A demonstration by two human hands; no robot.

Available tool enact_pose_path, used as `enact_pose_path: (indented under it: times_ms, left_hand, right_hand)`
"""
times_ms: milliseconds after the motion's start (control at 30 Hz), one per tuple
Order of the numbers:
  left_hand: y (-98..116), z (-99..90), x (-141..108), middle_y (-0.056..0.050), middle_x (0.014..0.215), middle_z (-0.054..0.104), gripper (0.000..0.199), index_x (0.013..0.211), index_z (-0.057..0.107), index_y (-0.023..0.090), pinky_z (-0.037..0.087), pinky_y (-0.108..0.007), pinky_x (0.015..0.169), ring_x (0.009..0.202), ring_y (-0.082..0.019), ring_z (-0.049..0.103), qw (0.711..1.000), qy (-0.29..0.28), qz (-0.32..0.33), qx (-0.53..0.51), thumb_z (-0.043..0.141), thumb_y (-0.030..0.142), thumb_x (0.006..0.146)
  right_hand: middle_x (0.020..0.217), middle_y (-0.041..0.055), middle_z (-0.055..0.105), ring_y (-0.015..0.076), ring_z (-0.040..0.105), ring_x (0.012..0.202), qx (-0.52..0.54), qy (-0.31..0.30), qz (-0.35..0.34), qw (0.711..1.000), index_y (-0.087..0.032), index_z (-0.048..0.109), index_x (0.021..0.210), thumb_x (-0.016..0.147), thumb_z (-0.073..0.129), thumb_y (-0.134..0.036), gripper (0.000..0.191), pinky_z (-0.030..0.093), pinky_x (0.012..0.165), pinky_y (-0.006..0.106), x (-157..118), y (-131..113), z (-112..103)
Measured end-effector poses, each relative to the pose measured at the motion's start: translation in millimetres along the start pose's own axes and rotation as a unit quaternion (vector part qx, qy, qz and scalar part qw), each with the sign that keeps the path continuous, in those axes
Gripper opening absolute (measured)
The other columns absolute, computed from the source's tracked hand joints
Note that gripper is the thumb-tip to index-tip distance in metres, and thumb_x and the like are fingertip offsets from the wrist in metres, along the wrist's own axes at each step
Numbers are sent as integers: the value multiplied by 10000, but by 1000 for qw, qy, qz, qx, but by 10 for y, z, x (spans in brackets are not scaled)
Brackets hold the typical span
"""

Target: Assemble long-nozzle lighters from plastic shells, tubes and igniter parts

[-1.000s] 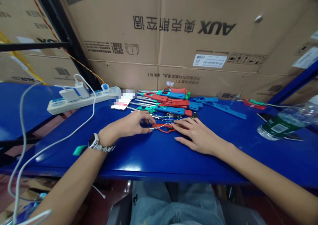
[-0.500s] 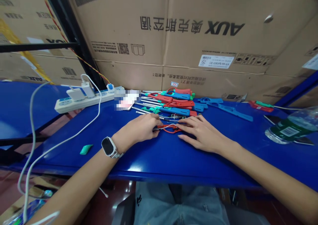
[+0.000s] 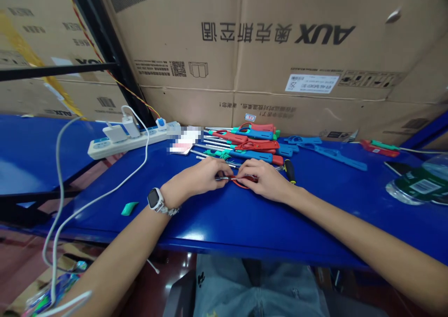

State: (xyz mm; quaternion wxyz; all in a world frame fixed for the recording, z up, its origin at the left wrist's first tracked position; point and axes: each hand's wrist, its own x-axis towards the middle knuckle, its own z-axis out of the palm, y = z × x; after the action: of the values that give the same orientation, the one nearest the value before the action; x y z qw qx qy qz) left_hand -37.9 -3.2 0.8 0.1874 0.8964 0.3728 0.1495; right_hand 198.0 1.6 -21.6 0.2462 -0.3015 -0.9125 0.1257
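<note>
Red lighter casing [image 3: 249,178] is seen in the head view between the two hands, midway between the tabletop's [image 3: 224,223] left and right edges, in front of the piled lighters [image 3: 257,145]. Its long axis is aligned roughly parallel to the front edge. Its body is pinched by the fingers of the right hand [image 3: 271,179], nearer than the left hand [image 3: 198,174], whose fingers are closed on the thin metal part [image 3: 224,178] at its left end.

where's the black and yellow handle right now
In the head view, the black-and-yellow handle lies on the blue table, just beyond the wrist of the right hand and right of the red and blue lighters.
</note>
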Motion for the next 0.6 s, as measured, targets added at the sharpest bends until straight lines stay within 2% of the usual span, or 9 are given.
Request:
enact_pose_path:
  times_ms: [167,600]
  left_hand:
    - [-39,-51,-1,-80,1016,781,195,1080,778,167,527,-315,787,876,-198,701,997,-13,-18,-80,660,223,935]
    - [-84,-6,40,-60,958,793,132,1000,796,178,557,-318,798,851,-188,709,993,12,-14,-117,739,194,882]
  right_hand:
    - [1026,65,736,199,657,944,8,12,-9,1000,-206,778,952,982,652,-197,130,508,866,368,-48,15,8]
    - [934,48,708,178,650,838,-30,9,40,999,-227,815,953,951,673,-189,148,475,765,322,-6,-72,-17]
